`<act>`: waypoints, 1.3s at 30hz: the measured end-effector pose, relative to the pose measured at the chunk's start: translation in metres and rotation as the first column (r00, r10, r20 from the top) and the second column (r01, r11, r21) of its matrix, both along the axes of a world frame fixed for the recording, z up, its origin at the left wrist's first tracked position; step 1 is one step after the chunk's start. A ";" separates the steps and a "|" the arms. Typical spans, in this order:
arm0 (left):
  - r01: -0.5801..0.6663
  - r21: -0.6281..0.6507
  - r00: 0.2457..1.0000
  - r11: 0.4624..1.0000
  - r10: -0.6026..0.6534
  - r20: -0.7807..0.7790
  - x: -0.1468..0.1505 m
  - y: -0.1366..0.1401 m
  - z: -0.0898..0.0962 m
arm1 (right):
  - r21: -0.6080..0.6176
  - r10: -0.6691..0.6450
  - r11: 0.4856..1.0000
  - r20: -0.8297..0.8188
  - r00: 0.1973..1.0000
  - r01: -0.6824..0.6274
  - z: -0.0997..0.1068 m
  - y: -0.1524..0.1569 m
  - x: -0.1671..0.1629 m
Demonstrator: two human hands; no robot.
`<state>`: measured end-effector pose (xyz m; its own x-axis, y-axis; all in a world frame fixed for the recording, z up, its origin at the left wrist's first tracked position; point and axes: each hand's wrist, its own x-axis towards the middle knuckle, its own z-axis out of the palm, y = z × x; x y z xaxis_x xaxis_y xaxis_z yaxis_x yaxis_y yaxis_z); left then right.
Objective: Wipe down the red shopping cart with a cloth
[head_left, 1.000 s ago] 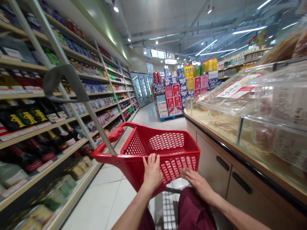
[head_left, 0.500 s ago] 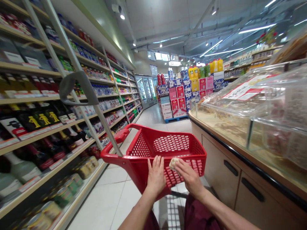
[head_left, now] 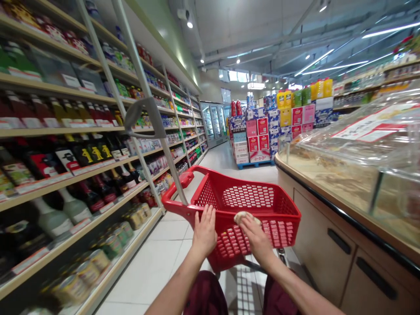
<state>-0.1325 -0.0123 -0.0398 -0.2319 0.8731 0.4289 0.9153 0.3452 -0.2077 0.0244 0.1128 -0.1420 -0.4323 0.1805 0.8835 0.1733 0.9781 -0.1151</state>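
Holding crumpled pale cloth [head_left: 242, 215], right grip [head_left: 257, 239] at latticed red plastic basket [head_left: 226, 222]

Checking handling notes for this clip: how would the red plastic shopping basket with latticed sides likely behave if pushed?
The red plastic basket is probably stiff, as its moulded walls stand unbent. Its many openings suggest it is fairly light for its size.

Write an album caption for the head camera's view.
Beside shop shelves, the left hand touches a red basket; the right hand holds a pale cloth against it.
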 end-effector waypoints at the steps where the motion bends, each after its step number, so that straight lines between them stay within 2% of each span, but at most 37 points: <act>1: 0.003 -0.010 1.000 1.000 -0.003 0.005 0.000 -0.001 0.000 | 0.021 0.021 1.000 0.036 0.999 -0.022 -0.007 -0.002 -0.002; 4: 0.037 -0.023 0.999 0.999 -0.037 0.017 -0.001 -0.006 -0.001 | 0.035 0.066 0.997 0.115 0.991 -0.070 -0.016 -0.011 -0.009; 8: 0.061 0.024 0.998 0.998 -0.061 -0.004 -0.006 -0.015 -0.003 | 0.016 0.041 0.999 -0.001 0.999 -0.041 0.014 -0.018 -0.023; 10: 0.030 0.069 0.999 0.997 -0.028 -0.025 -0.011 -0.021 -0.004 | 0.035 0.027 0.999 -0.015 1.000 -0.026 0.019 -0.020 -0.029; 13: 0.031 0.091 0.999 0.995 -0.027 -0.044 -0.017 -0.027 -0.004 | 0.107 0.065 0.992 0.061 0.996 -0.071 0.002 -0.025 -0.032; 15: 0.057 0.092 0.998 0.994 -0.055 -0.030 -0.019 -0.029 -0.003 | 0.113 0.097 0.988 0.094 0.991 -0.108 -0.004 -0.030 -0.034; 20: 0.088 0.136 0.995 0.987 -0.092 0.029 -0.016 -0.028 0.005 | 0.014 0.070 0.997 -0.009 0.997 -0.070 0.032 -0.031 -0.049; 22: 0.110 0.179 0.993 0.978 -0.116 0.025 -0.017 -0.029 0.012 | 0.027 0.071 0.997 0.015 0.997 -0.072 0.033 -0.030 -0.053; 24: 0.078 0.261 0.996 0.962 -0.084 0.012 -0.023 -0.031 0.020 | 0.065 0.094 0.993 0.089 0.992 -0.100 0.020 -0.032 -0.053; 27: -0.106 0.374 0.994 0.921 0.096 0.045 -0.040 -0.036 0.033 | 0.067 0.101 0.992 0.128 0.987 -0.110 0.007 -0.039 -0.056; 29: -0.215 0.345 0.976 0.914 0.194 0.094 -0.053 -0.039 0.037 | 0.034 0.102 0.994 0.067 0.993 -0.104 0.020 -0.044 -0.065; 32: -0.245 0.231 0.968 0.942 0.223 0.118 -0.068 -0.044 0.035 | 0.008 0.118 0.993 -0.007 0.993 -0.118 0.044 -0.049 -0.082; 34: -0.224 0.199 0.972 0.954 0.206 0.110 -0.073 -0.047 0.031 | 0.018 0.134 0.991 0.043 0.990 -0.135 0.044 -0.054 -0.089; 37: -0.186 0.196 0.980 0.963 0.169 0.103 -0.077 -0.051 0.028 | 0.047 0.181 0.980 0.168 0.969 -0.191 0.032 -0.066 -0.089; 39: -0.156 0.197 0.985 0.968 0.137 0.107 -0.078 -0.054 0.031 | 0.063 0.197 0.976 0.167 0.966 -0.210 0.039 -0.073 -0.091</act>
